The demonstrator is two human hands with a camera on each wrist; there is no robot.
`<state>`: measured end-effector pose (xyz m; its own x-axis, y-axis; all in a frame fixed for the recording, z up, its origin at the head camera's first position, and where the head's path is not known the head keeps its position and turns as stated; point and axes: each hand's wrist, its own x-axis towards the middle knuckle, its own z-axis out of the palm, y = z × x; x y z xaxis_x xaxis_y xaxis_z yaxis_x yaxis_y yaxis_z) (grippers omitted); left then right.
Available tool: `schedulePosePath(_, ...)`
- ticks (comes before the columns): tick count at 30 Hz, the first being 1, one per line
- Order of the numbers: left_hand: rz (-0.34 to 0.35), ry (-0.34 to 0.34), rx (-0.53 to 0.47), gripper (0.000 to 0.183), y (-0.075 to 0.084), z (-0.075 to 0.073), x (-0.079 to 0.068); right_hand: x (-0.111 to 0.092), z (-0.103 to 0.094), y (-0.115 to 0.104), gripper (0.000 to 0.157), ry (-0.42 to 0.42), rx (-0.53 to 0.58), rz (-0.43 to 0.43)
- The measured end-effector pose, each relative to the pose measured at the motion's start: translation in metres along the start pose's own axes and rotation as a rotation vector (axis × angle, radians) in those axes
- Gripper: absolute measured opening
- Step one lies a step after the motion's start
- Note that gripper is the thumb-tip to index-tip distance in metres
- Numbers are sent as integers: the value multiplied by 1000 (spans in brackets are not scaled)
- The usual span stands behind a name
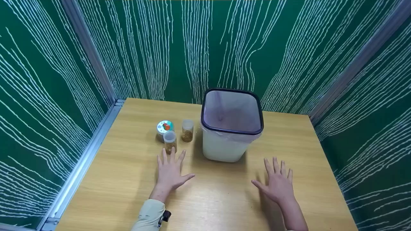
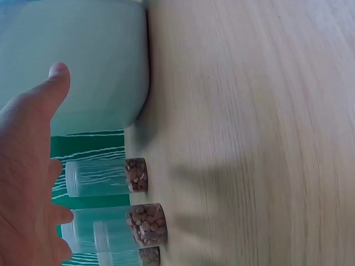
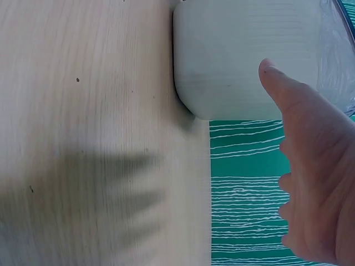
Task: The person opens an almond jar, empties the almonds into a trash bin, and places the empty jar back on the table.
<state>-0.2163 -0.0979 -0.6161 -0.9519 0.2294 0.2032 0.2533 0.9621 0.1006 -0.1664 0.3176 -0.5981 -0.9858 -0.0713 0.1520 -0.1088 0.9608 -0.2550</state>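
Note:
My left hand (image 1: 169, 175) is held over the table with its fingers spread and nothing in it. In the head view its fingertips overlap the bottom of a clear jar (image 1: 170, 139) of brown pellets; I cannot tell whether they touch. A similar jar (image 1: 187, 131) stands just behind to the right, and a third with a colourful printed lid (image 1: 165, 126) is behind to the left. The left wrist view shows the pellets (image 2: 147, 224) filling only the lower part. My right hand (image 1: 278, 186), also spread and holding nothing, hovers right of the white trash bin (image 1: 221, 149).
The bin has a black rim (image 1: 231, 131) and a thin plastic liner (image 1: 237, 109). It stands toward the back of the wooden table (image 1: 205, 199). Green walls with white streaks (image 1: 189, 48) and metal posts (image 1: 88, 48) enclose the back and sides.

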Motion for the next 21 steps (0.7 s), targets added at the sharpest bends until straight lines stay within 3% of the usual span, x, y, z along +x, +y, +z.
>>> schedulePosePath(7,-2,26,-45,101,0,3,-4,-4,0,-1,103,-5,13,0)
schedulePosePath(15,-20,-34,-27,99,-4,9,-9,-4,7,-3,79,177,89,-124)
schedulePosePath(21,-14,-35,-130,95,-14,16,-13,-7,21,-2,60,316,149,-255)
